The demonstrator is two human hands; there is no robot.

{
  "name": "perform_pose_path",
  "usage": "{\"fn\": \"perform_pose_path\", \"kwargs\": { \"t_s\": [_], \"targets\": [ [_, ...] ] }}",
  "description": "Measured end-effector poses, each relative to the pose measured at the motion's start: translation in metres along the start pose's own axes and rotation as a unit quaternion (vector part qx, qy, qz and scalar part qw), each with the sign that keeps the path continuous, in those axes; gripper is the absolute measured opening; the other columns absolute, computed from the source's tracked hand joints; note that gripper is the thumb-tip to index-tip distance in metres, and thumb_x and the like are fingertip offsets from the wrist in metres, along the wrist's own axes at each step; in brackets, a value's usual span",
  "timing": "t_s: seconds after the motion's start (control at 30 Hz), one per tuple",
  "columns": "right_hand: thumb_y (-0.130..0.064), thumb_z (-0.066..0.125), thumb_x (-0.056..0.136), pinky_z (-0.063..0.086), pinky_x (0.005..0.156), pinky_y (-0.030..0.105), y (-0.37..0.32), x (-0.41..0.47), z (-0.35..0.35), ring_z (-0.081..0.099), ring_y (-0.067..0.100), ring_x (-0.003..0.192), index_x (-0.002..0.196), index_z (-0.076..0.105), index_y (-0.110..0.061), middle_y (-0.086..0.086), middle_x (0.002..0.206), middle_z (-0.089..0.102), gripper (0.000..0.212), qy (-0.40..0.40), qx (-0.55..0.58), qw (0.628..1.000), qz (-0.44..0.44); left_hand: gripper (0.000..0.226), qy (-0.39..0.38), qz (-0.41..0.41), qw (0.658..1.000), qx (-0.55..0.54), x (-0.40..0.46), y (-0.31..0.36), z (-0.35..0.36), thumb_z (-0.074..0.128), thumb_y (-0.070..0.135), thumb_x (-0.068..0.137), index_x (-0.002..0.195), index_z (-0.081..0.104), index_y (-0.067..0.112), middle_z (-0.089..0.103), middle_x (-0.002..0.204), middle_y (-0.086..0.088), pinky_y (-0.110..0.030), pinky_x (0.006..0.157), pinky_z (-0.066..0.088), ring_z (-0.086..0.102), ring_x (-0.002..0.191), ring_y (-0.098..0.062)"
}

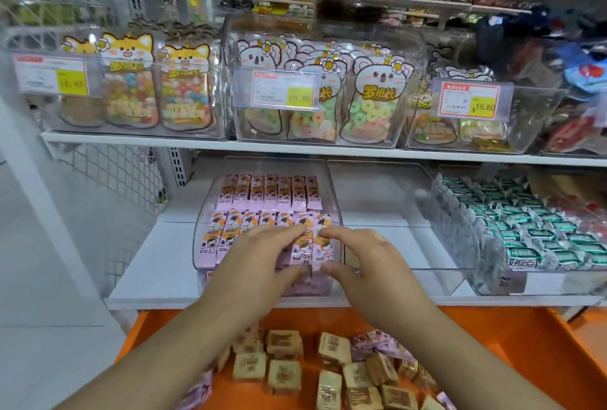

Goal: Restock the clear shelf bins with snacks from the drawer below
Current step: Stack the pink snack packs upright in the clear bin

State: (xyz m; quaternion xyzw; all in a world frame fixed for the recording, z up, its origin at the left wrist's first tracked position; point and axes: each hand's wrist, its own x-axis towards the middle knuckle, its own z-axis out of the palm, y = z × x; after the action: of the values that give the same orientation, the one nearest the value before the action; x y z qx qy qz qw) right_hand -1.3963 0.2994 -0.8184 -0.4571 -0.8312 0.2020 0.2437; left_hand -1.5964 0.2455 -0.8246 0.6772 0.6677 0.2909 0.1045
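step: squaring up the front row of pink snack packs (262,232) in the left clear bin (210,212) on the lower shelf – looks like tidying after a load, my read
left hand (259,255): fingers spread and near straight, lying flat over the front row, pressing down on the packs; not curled round any of them
right hand (358,255): forefinger on top of the rightmost pack, thumb low at its front end – a loose pinch on that one pack, other fingers relaxed
pink packs: two rows standing side by side in the bin, back row neat, front row partly hidden under the hands
middle bin (387,199): clear, nothing visible inside – probably next to fill
right bin (460,245): holds green-wrapped snacks (525,239)
drawer (525,344): orange, pulled out below the shelf; tan square snacks (282,344) loose in it, a few pink packs at the edges
how to do it well: push the row back evenly with the flat left hand while the right nudges the end pack flush to the bin wall – keep labels facing up, don't crush wrappers, don't shove the bin back on the shelf
risk: end pack tipping over the bin's low front lip
upper shelf: candy bags in clear bins with price tags, untouched
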Motion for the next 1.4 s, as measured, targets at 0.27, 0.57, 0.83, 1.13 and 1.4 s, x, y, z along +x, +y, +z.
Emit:
{"fn": "perform_pose_path", "kwargs": {
  "t_s": [0.27,0.57,0.83,1.13,1.4],
  "targets": [
    [-0.036,0.078,0.089,0.04,0.114,0.042,0.039,0.032,0.023,0.052,0.028,0.131,0.13,0.07,-0.032,-0.015,0.128,0.072,0.041,0.036,-0.173,0.977,-0.116,0.067,-0.018,0.045,0.984,0.173,0.032,-0.023,0.029,0.066,0.055,0.093,0.155,0.043,0.042,0.047,0.157,0.017,-0.042,0.118,0.014,0.031,0.149,-0.018],
    [-0.039,0.067,0.097,0.032,0.117,0.058,0.051,0.034,0.037,0.026,0.04,0.152,0.14,0.06,-0.038,-0.001,0.164,0.038,0.043,0.048,-0.257,0.958,-0.12,0.06,-0.053,0.034,0.978,0.197,0.031,-0.04,0.038,0.015,0.061,0.105,0.163,0.011,0.045,0.014,0.169,0.019,-0.048,0.127,0.01,0.006,0.154,-0.018],
    [-0.046,0.046,0.106,0.014,0.128,0.055,0.051,0.029,0.042,-0.004,0.035,0.16,0.157,0.033,-0.047,-0.001,0.175,0.001,0.053,0.031,-0.25,0.965,-0.076,0.055,-0.035,-0.002,0.98,0.198,0.032,-0.036,0.042,0.02,0.055,0.108,0.161,0.003,0.052,0.003,0.171,0.018,-0.048,0.126,0.004,-0.001,0.155,-0.02],
    [-0.045,0.047,0.107,0.013,0.129,0.051,0.046,0.024,0.031,-0.004,0.03,0.16,0.16,0.027,-0.047,-0.001,0.175,0.0,0.056,0.012,-0.198,0.977,-0.075,0.054,-0.024,0.01,0.987,0.158,0.022,-0.027,0.034,0.016,0.06,0.107,0.16,0.008,0.053,0.007,0.17,0.021,-0.048,0.127,0.003,0.001,0.156,-0.017],
    [-0.047,0.045,0.106,0.012,0.128,0.041,0.044,-0.022,0.002,0.001,0.016,0.159,0.157,0.037,-0.049,-0.006,0.172,0.014,0.051,-0.023,-0.098,0.992,-0.08,0.052,-0.02,0.08,0.992,0.099,-0.019,0.007,0.029,0.024,0.055,0.109,0.16,0.027,0.046,0.021,0.164,0.025,-0.037,0.122,0.009,0.006,0.152,-0.006]
  ]
}}
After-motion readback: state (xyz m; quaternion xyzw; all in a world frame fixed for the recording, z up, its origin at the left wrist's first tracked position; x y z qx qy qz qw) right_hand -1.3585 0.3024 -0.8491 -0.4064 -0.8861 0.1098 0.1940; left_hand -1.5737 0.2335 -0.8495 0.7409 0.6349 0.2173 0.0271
